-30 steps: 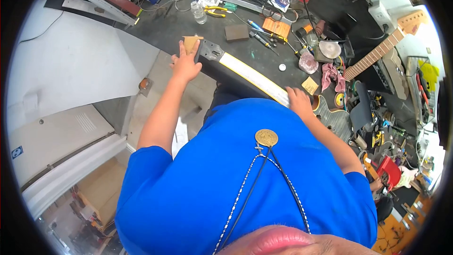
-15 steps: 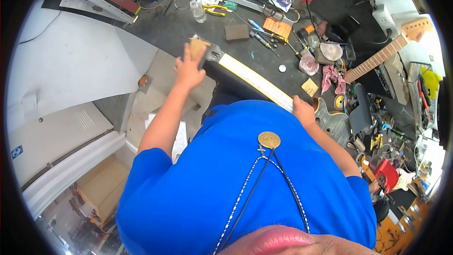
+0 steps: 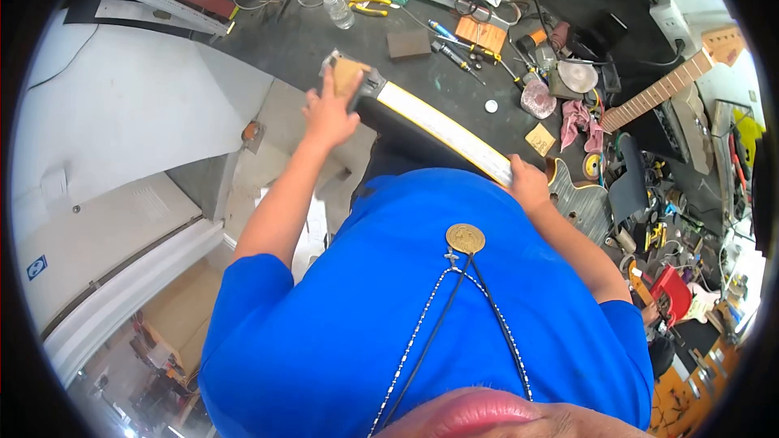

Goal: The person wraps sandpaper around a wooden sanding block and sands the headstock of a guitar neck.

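My left hand (image 3: 331, 118) presses a tan piece of sandpaper (image 3: 349, 77) onto the grey headstock (image 3: 372, 83) of an electric guitar, fingers stretched over the paper and thumb at its side. White covering with yellow edges runs along the guitar neck (image 3: 442, 130), which slants down toward my body. Around the neck's lower end, close to the dark grey guitar body (image 3: 580, 203), my right hand (image 3: 529, 184) is closed. My arm and blue shirt hide part of the guitar.
On the dark workbench (image 3: 454, 93) lie a brown block (image 3: 408, 45), a glass jar (image 3: 338, 12), yellow-handled pliers (image 3: 370, 6), screwdrivers, a small white cap (image 3: 491, 105) and a tan sandpaper square (image 3: 540, 139). A separate guitar neck (image 3: 657, 93) leans at the right, among cluttered tools.
The camera view has shifted slightly. The sandpaper and my left hand have moved a little on the headstock; my right hand keeps its hold on the neck.
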`<state>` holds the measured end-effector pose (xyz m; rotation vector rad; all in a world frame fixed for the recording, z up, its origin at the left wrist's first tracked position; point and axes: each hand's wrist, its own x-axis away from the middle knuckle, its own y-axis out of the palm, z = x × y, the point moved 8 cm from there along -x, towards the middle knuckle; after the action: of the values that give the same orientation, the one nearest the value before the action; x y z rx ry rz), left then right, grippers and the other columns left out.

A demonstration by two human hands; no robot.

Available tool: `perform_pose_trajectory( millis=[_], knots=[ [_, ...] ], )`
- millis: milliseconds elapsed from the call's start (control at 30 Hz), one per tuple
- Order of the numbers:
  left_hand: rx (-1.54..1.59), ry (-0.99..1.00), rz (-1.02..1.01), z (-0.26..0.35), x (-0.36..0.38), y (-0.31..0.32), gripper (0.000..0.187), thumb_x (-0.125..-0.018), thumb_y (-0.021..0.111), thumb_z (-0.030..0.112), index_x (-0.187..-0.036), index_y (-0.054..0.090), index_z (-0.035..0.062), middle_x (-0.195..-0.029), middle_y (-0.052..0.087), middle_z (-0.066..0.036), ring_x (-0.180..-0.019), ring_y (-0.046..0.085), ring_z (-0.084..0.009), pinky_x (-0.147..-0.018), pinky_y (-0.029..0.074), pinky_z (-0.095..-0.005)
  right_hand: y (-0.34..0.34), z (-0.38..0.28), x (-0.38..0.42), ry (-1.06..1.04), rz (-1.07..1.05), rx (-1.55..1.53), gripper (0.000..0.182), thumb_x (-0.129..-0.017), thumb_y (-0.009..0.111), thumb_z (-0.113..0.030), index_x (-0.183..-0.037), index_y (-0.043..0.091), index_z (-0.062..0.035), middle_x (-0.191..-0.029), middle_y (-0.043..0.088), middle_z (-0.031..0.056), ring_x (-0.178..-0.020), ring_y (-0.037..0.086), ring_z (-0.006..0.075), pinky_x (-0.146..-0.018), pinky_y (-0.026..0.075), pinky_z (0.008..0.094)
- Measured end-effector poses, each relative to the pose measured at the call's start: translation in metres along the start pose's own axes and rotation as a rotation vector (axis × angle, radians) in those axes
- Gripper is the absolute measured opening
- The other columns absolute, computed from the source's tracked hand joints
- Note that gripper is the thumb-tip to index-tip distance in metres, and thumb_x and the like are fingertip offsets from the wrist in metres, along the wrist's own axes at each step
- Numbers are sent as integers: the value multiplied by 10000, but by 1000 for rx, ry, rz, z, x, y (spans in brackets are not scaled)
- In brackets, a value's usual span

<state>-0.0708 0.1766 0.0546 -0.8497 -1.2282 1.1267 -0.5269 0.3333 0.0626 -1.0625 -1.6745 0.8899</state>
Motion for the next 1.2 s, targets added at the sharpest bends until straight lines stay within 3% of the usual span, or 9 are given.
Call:
perform_pose_trajectory(
  millis=[133, 300, 433, 567, 700, 833, 967, 1067, 1200],
  knots=[
    [77, -105, -17, -6, -1, -7, 989, -858, 765, 314, -1691, 315, 598, -1862, 92, -153, -1482, 358, -673, -1154, 376, -822, -1, -5, 2, 3, -18, -12, 697, -852, 849, -603, -1202, 602, -52, -1041, 759, 195, -955, 756, 406, -820, 603, 512],
    [40, -25, 57, -7, -4, -11, 992, -853, 765, 311, -1699, 320, 576, -1855, 84, -195, -1443, 399, -683, -1136, 386, -827, -3, -7, 4, -11, -17, -31, 676, -857, 847, -595, -1163, 591, -49, -1030, 754, 186, -955, 752, 408, -815, 598, 516],
    [-29, 98, -95, 38, 30, -1, 1010, -857, 770, 289, -1705, 300, 576, -1860, 89, -174, -1452, 378, -698, -1151, 368, -832, -4, -6, 3, -13, -17, -16, 660, -854, 855, -580, -1136, 582, -50, -1020, 754, 175, -949, 751, 406, -806, 595, 522],
    [66, -143, -4, -17, -7, -1, 1023, -849, 783, 303, -1705, 295, 578, -1857, 80, -198, -1467, 366, -695, -1159, 352, -830, -1, -6, 2, 23, -42, -15, 664, -847, 865, -576, -1145, 596, -47, -1005, 758, 183, -957, 754, 407, -826, 593, 520],
    [-48, 122, -131, 42, 32, -1, 992, -884, 757, 303, -1713, 281, 568, -1857, 82, -199, -1476, 354, -708, -1158, 365, -821, -6, -6, 3, -3, 1, -37, 672, -842, 870, -587, -1145, 608, -47, -1004, 763, 190, -964, 759, 406, -819, 598, 510],
    [61, -163, 3, -6, -2, -15, 991, -869, 779, 326, -1699, 306, 587, -1856, 86, -205, -1476, 356, -693, -1158, 386, -787, 2, -6, 5, 14, -29, -30, 677, -843, 870, -588, -1152, 606, -47, -996, 762, 193, -945, 759, 409, -814, 599, 512],
    [-59, 132, -158, 30, 17, -7, 980, -893, 745, 307, -1718, 281, 560, -1863, 59, -185, -1470, 357, -706, -1171, 374, -787, -1, 1, 0, 5, -16, 14, 686, -838, 872, -587, -1167, 600, -50, -989, 761, 193, -935, 760, 408, -808, 599, 517],
    [60, -108, 10, -12, -13, -4, 976, -876, 757, 306, -1698, 313, 586, -1863, 51, -187, -1484, 343, -685, -1175, 375, -780, 4, -3, 5, 9, -17, -31, 690, -834, 871, -593, -1168, 605, -51, -992, 758, 194, -938, 759, 411, -817, 598, 516],
    [-55, 153, -178, 35, 16, -9, 1003, -852, 769, 309, -1710, 314, 561, -1870, 34, -168, -1470, 366, -685, -1184, 358, -789, 4, 3, 3, 2, -27, -3, 702, -830, 871, -601, -1174, 602, -51, -997, 757, 192, -932, 757, 411, -816, 596, 513]
  ],
)
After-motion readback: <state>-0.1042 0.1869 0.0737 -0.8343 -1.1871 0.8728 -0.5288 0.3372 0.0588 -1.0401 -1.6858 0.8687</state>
